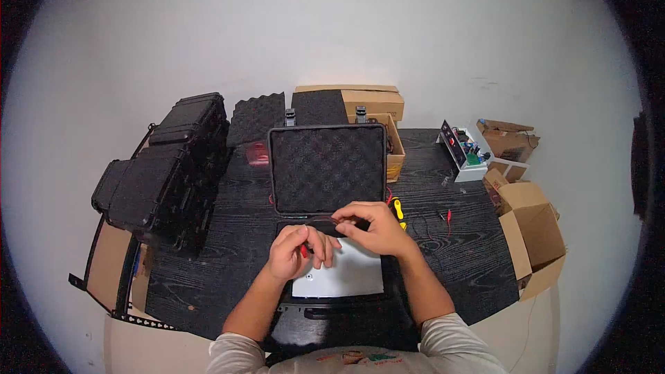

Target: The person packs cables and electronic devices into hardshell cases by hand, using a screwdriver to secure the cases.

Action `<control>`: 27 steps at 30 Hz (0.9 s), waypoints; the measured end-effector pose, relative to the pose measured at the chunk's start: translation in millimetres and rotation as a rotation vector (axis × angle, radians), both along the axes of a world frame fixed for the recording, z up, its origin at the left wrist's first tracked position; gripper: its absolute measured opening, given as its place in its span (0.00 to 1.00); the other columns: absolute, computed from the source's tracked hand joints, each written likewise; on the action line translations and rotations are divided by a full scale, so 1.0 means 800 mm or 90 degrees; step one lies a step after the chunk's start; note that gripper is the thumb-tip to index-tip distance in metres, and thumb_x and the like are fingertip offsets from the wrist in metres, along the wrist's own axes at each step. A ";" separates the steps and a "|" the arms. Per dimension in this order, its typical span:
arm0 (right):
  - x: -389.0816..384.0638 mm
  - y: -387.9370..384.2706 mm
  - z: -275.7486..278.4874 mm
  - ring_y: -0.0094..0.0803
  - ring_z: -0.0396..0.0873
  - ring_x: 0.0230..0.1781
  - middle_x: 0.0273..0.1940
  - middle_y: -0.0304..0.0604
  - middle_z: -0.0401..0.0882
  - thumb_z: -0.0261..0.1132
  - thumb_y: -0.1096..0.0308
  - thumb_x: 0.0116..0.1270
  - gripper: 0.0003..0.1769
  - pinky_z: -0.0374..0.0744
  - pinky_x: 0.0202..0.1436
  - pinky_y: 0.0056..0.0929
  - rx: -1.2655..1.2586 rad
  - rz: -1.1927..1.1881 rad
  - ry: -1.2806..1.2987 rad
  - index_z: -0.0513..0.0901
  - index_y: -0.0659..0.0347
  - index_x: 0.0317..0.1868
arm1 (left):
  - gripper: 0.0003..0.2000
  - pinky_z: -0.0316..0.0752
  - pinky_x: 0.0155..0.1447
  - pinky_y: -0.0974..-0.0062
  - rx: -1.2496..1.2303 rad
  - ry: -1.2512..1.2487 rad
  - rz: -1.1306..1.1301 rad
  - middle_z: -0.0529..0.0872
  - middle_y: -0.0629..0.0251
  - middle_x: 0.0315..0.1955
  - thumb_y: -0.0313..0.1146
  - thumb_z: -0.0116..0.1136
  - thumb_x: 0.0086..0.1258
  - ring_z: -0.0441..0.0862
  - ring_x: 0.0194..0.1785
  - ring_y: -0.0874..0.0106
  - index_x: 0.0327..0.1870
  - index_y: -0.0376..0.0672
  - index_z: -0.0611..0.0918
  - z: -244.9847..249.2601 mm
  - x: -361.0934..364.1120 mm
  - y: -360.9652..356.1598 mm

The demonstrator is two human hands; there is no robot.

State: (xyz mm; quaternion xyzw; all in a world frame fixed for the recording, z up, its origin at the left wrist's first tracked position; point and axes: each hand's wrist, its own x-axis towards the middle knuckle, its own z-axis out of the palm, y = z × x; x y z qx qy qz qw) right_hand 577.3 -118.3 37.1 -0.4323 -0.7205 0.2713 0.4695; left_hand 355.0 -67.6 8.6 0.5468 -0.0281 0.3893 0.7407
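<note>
An open black case with a foam-lined lid point(327, 170) stands before me, and a white panel point(346, 273) lies in its lower half. My left hand point(299, 251) is above the panel's left part, its fingers curled around a small red item point(303, 251). To its right, my right hand point(370, 228) is at the panel's upper edge, with thumb and fingers pinched on a thin dark wire point(325, 219). The wire's far end is hidden among my fingers.
Black cases point(159, 166) are stacked at the left. Yellow-handled pliers point(397, 211) and a red clip point(449, 215) lie right of the case. Farther right are a white box with electronics point(465, 170) and an open carton point(533, 232). Another carton point(393, 163) stands behind the lid.
</note>
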 end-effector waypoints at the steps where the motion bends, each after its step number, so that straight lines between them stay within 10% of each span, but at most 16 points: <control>1: 0.000 0.000 -0.001 0.28 0.89 0.41 0.41 0.45 0.91 0.71 0.71 0.74 0.10 0.85 0.48 0.31 -0.004 0.015 0.000 0.89 0.66 0.51 | 0.30 0.75 0.66 0.52 0.001 0.001 -0.001 0.81 0.54 0.18 0.43 0.33 0.89 0.84 0.30 0.58 0.30 0.34 0.84 0.001 0.000 0.001; 6: 0.010 0.006 -0.018 0.26 0.88 0.40 0.41 0.45 0.91 0.68 0.72 0.78 0.10 0.86 0.48 0.28 -0.190 0.115 0.275 0.86 0.69 0.53 | 0.30 0.76 0.65 0.53 -0.011 0.005 0.023 0.78 0.58 0.15 0.43 0.34 0.89 0.82 0.26 0.63 0.28 0.35 0.83 0.001 -0.002 0.004; 17: 0.035 0.003 -0.014 0.30 0.90 0.40 0.41 0.48 0.90 0.61 0.67 0.84 0.09 0.87 0.46 0.28 -0.279 0.233 0.261 0.78 0.66 0.50 | 0.30 0.75 0.66 0.55 0.004 0.082 0.053 0.76 0.61 0.13 0.43 0.37 0.88 0.79 0.23 0.67 0.26 0.35 0.84 0.011 -0.006 0.004; 27: 0.072 -0.012 0.005 0.42 0.89 0.44 0.43 0.59 0.90 0.53 0.38 0.84 0.31 0.85 0.53 0.39 -0.307 0.298 0.176 0.73 0.60 0.36 | 0.31 0.77 0.66 0.54 0.031 0.099 0.066 0.76 0.61 0.13 0.44 0.36 0.87 0.78 0.22 0.67 0.22 0.38 0.83 0.011 -0.010 0.010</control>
